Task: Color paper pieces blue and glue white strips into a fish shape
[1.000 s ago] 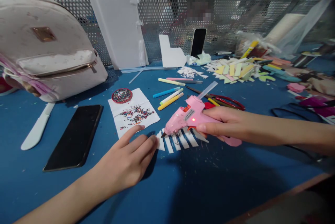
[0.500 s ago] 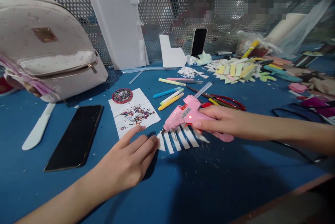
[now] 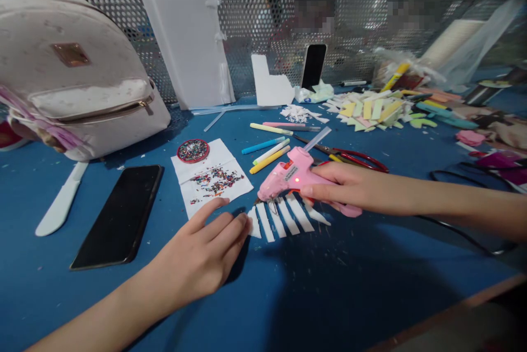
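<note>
My right hand (image 3: 335, 184) is wrapped round a pink glue gun (image 3: 290, 173) with a lit orange light and a clear stick at its back. Its nozzle points down left, at the top of the leftmost of several white strips (image 3: 290, 217) laid side by side. My left hand (image 3: 218, 242) rests on the blue table with its fingertips against that leftmost strip; its index finger is raised apart from the others. Beyond it lies a white paper (image 3: 212, 160) with colourful bits and a red-rimmed round dish (image 3: 193, 151) of similar bits.
A black phone (image 3: 117, 217) and white plastic knife (image 3: 61, 201) lie left, before a pale backpack (image 3: 82, 66). Markers (image 3: 269, 158), red-handled scissors (image 3: 360, 158) and a heap of pastel pieces (image 3: 370, 109) sit behind. A black cable (image 3: 461, 235) runs at the right.
The glue gun in my right hand has shifted slightly up, its nozzle lifting a little from the strip's top. My left hand has stayed nearly still.
</note>
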The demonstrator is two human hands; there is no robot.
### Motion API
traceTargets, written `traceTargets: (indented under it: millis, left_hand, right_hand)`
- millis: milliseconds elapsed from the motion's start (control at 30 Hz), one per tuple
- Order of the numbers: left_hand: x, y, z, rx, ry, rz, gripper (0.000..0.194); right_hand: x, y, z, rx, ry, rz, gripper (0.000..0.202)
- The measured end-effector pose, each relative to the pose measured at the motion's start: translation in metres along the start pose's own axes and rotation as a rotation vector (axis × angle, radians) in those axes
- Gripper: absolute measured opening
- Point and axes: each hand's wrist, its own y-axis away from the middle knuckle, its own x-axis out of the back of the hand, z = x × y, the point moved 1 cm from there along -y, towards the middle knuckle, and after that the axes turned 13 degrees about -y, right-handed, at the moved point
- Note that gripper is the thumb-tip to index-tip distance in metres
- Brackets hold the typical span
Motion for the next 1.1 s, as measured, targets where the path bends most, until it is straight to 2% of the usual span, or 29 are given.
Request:
traceTargets:
  millis: [300,467,733,1100]
  left_hand:
    - [0.0,0.001,0.0,-0.02,-0.001,-0.008,0.026]
    - [-0.002,0.003,-0.001,0.011,0.032,-0.002,0.025]
    - [-0.003,0.005,-0.003,-0.015,0.038,-0.008,0.025]
    - [-0.003,0.004,-0.004,-0.015,0.03,-0.006,0.026]
  right_hand:
    - [0.008,0.018,-0.002,-0.006,-0.022,0.052,0.056]
    - [0.006,0.029,0.001,-0.01,-0.022,0.028,0.056]
    - [-0.001,0.025,0.006,-0.002,-0.067,0.019,0.051]
    - [0.001,0.028,0.001,-0.035,-0.036,-0.022,0.047]
